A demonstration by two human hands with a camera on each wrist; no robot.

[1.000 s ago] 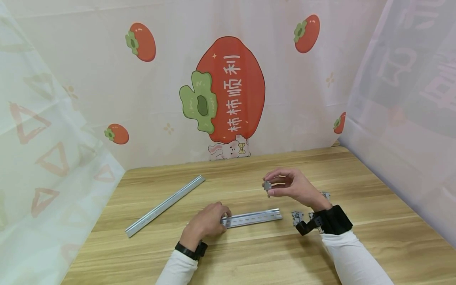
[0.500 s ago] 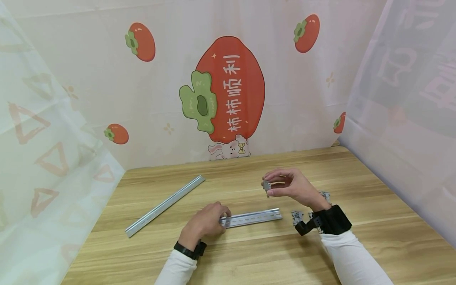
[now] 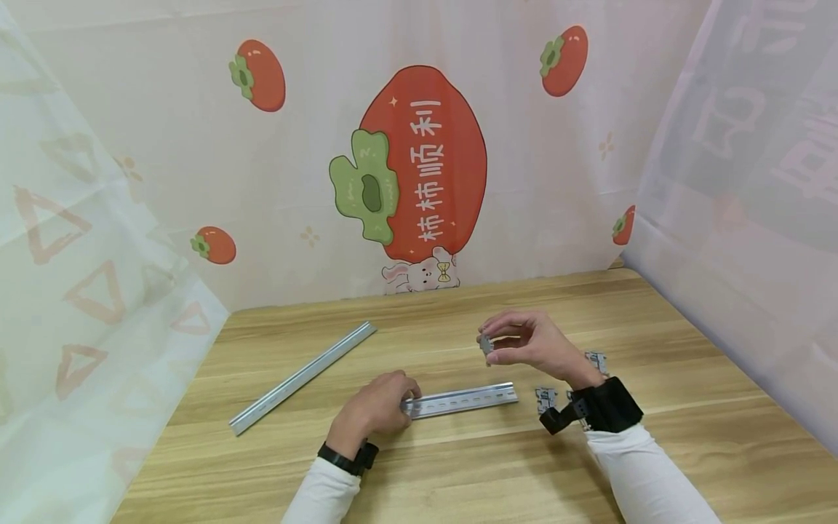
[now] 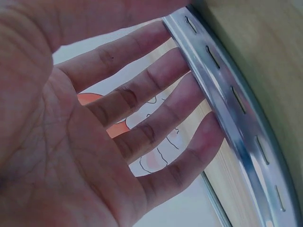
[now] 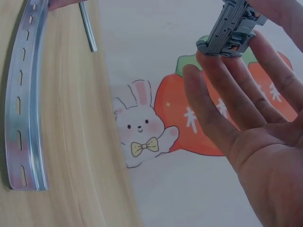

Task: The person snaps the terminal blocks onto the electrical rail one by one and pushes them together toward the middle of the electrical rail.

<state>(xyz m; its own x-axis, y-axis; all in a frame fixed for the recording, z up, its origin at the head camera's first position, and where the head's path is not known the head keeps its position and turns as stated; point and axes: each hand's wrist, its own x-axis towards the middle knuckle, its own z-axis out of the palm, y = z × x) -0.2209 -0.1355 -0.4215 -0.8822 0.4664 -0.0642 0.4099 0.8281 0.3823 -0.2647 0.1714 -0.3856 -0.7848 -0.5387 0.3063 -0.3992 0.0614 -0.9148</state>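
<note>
A slotted metal DIN rail (image 3: 461,402) lies in the middle of the table. My left hand (image 3: 373,409) holds it at its left end, the fingertips (image 4: 201,137) along the far edge and the thumb on the near side; the hand hides that end. Above the table, beyond the rail's right end, my right hand (image 3: 532,348) pinches a small grey terminal block (image 3: 486,344) between thumb and fingers. The right wrist view shows the held block (image 5: 227,30) tilted, apart from the rail (image 5: 26,118).
A second, longer DIN rail (image 3: 301,378) lies slanted at the left. Right of the held rail are loose terminal blocks (image 3: 546,400), partly hidden by the right wrist, with another block (image 3: 596,360) farther back. A printed curtain (image 3: 308,167) closes off the table's back edge.
My right hand has drifted slightly left with the terminal block, which has turned a little. My left hand has shifted a touch left and still holds the rail.
</note>
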